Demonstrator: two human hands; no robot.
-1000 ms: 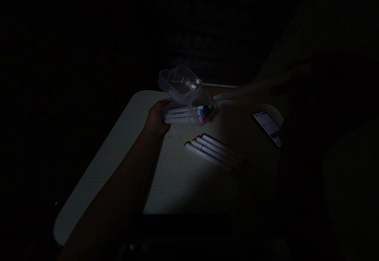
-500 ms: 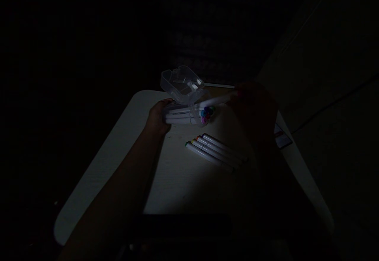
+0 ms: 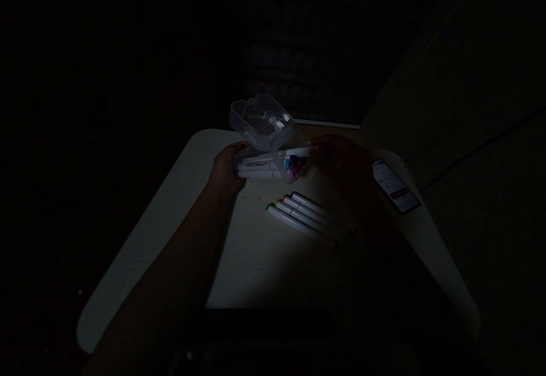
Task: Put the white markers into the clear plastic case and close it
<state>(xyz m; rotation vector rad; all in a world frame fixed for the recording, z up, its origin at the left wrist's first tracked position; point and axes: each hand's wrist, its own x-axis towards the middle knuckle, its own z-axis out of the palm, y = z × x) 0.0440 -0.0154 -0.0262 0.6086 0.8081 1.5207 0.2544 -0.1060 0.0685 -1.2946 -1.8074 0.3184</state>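
My left hand (image 3: 227, 170) is closed around the base of a clear plastic case (image 3: 278, 166), which lies tilted on its side above the table. Its hinged lid (image 3: 261, 120) hangs open at the top. Inside are several white markers (image 3: 258, 172) with coloured cap ends, pink, blue, purple and red, facing right. In deep shadow, my right hand (image 3: 343, 157) pinches the right end of one white marker (image 3: 302, 151), whose other end is in the case's mouth. Several more white markers (image 3: 305, 218) lie side by side on the table below, with green, yellow, orange and blue ends.
The white table (image 3: 243, 262) has rounded corners and is dimly lit. A phone (image 3: 396, 187) with a lit screen rests near its right edge. Behind it a dark cable (image 3: 482, 147) runs off to the right. The surroundings are almost black.
My right hand has moved left and slightly down, sliding the marker further into the case. The phone, mostly covered before, now shows. My left hand and the case have hardly moved.
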